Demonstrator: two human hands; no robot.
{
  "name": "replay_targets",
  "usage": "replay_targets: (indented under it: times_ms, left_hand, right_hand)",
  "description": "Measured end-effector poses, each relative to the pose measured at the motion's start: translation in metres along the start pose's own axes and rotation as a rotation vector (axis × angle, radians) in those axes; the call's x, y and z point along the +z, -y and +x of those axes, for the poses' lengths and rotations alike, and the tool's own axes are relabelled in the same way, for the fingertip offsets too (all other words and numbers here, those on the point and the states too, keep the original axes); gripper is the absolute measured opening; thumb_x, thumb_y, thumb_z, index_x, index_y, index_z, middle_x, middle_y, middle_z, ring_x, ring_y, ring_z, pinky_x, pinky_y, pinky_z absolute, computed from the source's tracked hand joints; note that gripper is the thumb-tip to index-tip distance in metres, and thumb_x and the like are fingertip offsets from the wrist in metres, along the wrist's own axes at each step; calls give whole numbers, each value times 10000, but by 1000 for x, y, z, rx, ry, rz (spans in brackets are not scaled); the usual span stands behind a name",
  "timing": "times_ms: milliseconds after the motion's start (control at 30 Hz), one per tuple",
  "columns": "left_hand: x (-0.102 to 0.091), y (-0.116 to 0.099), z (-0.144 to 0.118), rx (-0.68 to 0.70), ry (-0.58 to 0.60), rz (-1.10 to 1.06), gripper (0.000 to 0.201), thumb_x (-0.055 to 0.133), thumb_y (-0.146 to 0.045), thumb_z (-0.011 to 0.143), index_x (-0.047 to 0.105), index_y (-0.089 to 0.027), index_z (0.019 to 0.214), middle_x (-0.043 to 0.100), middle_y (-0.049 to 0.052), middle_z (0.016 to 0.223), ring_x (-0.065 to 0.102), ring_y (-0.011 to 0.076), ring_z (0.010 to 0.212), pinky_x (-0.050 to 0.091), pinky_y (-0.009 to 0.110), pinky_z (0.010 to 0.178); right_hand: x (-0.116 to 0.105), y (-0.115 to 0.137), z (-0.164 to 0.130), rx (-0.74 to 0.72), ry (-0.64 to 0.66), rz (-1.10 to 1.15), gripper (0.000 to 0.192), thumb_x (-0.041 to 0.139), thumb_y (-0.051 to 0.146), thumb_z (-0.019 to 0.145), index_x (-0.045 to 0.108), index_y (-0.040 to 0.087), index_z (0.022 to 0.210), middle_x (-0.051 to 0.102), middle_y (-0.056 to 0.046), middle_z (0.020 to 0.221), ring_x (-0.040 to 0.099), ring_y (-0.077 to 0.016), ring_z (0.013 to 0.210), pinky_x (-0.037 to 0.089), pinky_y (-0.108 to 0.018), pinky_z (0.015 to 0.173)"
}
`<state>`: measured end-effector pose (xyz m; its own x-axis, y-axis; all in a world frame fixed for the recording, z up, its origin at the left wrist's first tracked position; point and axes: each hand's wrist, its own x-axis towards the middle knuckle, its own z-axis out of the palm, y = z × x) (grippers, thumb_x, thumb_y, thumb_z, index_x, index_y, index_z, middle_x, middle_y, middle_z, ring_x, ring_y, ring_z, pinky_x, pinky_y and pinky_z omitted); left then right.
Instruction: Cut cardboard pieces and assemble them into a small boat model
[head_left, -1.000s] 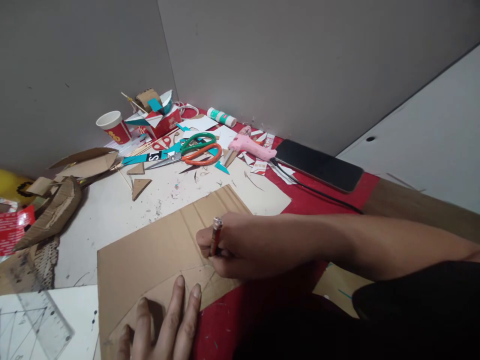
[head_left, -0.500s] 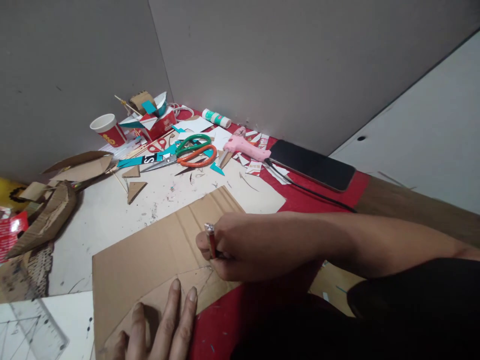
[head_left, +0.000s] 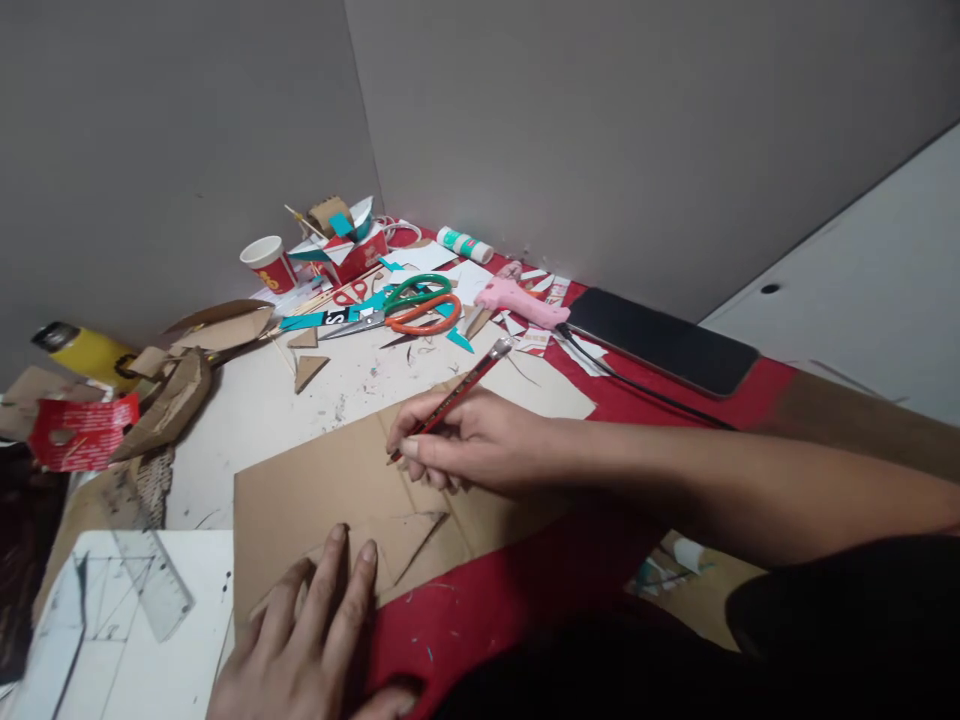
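Marking out seems under way, with no cut showing around the pointed piece

The right hand (head_left: 480, 440) is gripping a pencil (head_left: 465, 385) between thumb and fingers, its tip pointing down at the cardboard sheet (head_left: 307, 490) — whether it is touching, I cannot tell. The left hand (head_left: 300, 640) is lying with fingers extended and slightly spread, holding nothing, pressing on a pointed cardboard piece (head_left: 409, 540). That piece is resting on the near part of the sheet, which is lying in front of the person, partly over the red table covering (head_left: 427, 650).

The piece is already shaped, and it seems to be serving as a pattern. No clear pencil line is showing around it, so I cannot tell how much is drawn; the marking is probably what is remaining.

By count, one pencil, one sheet and one pointed piece are taking part. Lying around them are one large pair of scissors (head_left: 386, 318), what looks like one small red-handled pair (head_left: 351, 294), one pink glue gun (head_left: 525, 300), one glue stick (head_left: 465, 244), one phone (head_left: 664, 340) and one clear ruler (head_left: 161, 585). Two small cardboard offcuts (head_left: 311, 372) are lying beyond the sheet — one cup (head_left: 270, 268) and one yellow bottle (head_left: 90, 355) are sitting farther off.
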<state>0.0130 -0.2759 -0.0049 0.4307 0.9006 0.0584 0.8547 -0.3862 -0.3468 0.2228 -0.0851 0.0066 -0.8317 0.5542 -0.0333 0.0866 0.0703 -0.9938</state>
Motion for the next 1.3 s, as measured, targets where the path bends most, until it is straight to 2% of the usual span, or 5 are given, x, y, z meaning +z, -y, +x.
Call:
replay_targets:
  times_ms: [400, 633, 867, 1100, 1300]
  left_hand:
    - [-1, 17, -17, -279, -17, -263, 507, 584, -344, 877, 497, -190, 1352, 651, 105, 1280, 650, 252, 1087, 583, 372, 847]
    - [0, 22, -25, -307, -76, -376, 412, 606, -331, 868, 583, -200, 1258, 713, 94, 1157, 677, 238, 1029, 588, 364, 838]
    - [-4, 17, -20, -175, -47, -216, 423, 584, -317, 883, 592, -235, 1298, 668, 83, 1272, 661, 245, 1063, 601, 365, 822]
    - [5, 11, -20, -47, -101, -84, 403, 530, -297, 897, 638, -115, 1240, 663, 113, 1272, 669, 243, 1029, 617, 305, 745]
    - [14, 7, -24, 28, -79, 25, 470, 541, -375, 886, 621, -112, 1267, 656, 106, 1286, 664, 262, 1021, 597, 325, 775]
  right_hand:
    - [7, -29, 14, -89, -30, -6, 156, 426, 205, 960, 556, 130, 1004, 588, -9, 771, 555, -64, 586, 469, -169, 526]
    - [6, -26, 14, -111, 0, -53, 145, 434, 200, 953, 555, 127, 986, 594, -14, 771, 566, -73, 593, 496, -192, 561]
    - [6, -15, 5, -180, -7, -275, 168, 547, 162, 874, 641, 131, 1010, 674, -42, 869, 616, -114, 722, 496, -249, 689]
    - [10, -18, 1, -523, 303, -499, 163, 497, 116, 904, 654, 140, 939, 683, -59, 856, 594, -142, 814, 450, -254, 766]
    - [5, -6, 1, -408, 506, -648, 182, 443, 119, 957, 623, 135, 976, 656, -87, 919, 546, -170, 861, 400, -267, 766]
